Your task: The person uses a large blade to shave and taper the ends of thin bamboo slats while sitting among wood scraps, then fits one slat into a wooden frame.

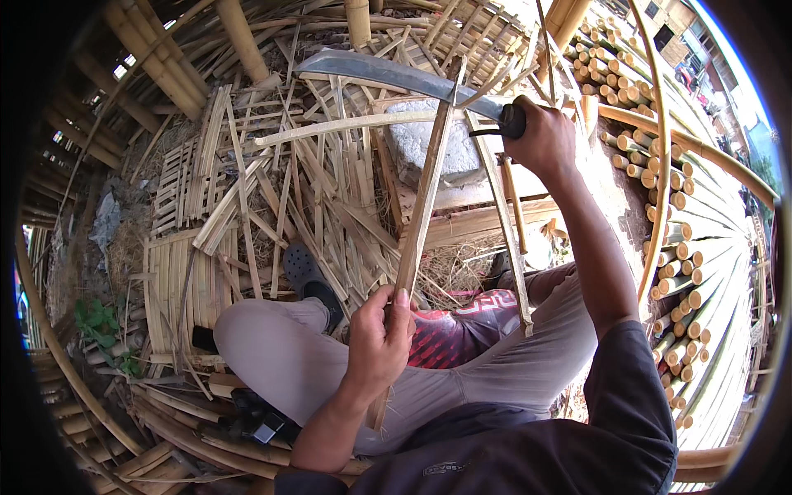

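My right hand (pixel 540 140) grips the black handle of a machete (pixel 371 73), raised ahead of me with its long, curved grey blade pointing left. My left hand (pixel 382 342) is closed around the lower part of a bamboo strip (pixel 425 194), thumb on top. The strip slants up and away from my lap, and its far end crosses the blade; whether the edge has cut into it, I cannot tell. Behind it sits a pale, rough block (pixel 429 144) on a wooden base (pixel 474 219). Another thin strip (pixel 507 239) leans from near the machete handle down to my right thigh.
Loose bamboo strips (pixel 330 190) cover the ground ahead and to the left. Slatted bamboo panels (pixel 186 276) lie at left. Stacked bamboo poles (pixel 681 272) fill the right side, with a curved pole (pixel 662 165) before them. A red-and-dark cloth (pixel 454 334) lies between my legs.
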Available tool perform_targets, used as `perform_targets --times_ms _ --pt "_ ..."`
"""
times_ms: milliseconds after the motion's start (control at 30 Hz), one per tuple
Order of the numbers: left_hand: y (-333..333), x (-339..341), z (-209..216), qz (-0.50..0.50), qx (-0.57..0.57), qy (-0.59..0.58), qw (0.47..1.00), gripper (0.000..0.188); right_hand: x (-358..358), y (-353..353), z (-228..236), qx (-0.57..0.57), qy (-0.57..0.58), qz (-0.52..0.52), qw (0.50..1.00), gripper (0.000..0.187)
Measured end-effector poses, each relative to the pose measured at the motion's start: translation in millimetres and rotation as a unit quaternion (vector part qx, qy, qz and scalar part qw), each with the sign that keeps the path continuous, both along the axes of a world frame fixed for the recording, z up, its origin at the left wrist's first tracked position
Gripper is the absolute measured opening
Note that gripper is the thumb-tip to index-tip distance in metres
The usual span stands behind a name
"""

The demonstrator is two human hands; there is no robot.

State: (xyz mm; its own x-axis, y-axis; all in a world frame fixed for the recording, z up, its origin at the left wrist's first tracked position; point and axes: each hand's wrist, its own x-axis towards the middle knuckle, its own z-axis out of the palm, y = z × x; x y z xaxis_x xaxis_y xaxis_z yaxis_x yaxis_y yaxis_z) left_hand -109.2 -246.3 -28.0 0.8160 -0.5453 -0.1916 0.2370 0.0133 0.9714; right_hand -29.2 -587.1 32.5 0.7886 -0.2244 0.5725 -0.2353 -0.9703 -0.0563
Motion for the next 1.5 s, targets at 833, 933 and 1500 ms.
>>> perform_targets --times_ms 833,933,1500 --pt "11 6 11 -0.055 -0.015 -0.015 0.998 0.029 33 -66 16 -0.026 -0.057 -0.115 0.991 0.022" --pt "11 7 15 -0.031 -0.041 0.078 0.996 0.03 14 -64 10 -0.027 -0.065 -0.058 0.996 0.019" --pt "21 10 19 0.098 -0.141 -0.052 0.984 0.035 5 23 41 0.281 -0.023 0.086 0.956 0.033"
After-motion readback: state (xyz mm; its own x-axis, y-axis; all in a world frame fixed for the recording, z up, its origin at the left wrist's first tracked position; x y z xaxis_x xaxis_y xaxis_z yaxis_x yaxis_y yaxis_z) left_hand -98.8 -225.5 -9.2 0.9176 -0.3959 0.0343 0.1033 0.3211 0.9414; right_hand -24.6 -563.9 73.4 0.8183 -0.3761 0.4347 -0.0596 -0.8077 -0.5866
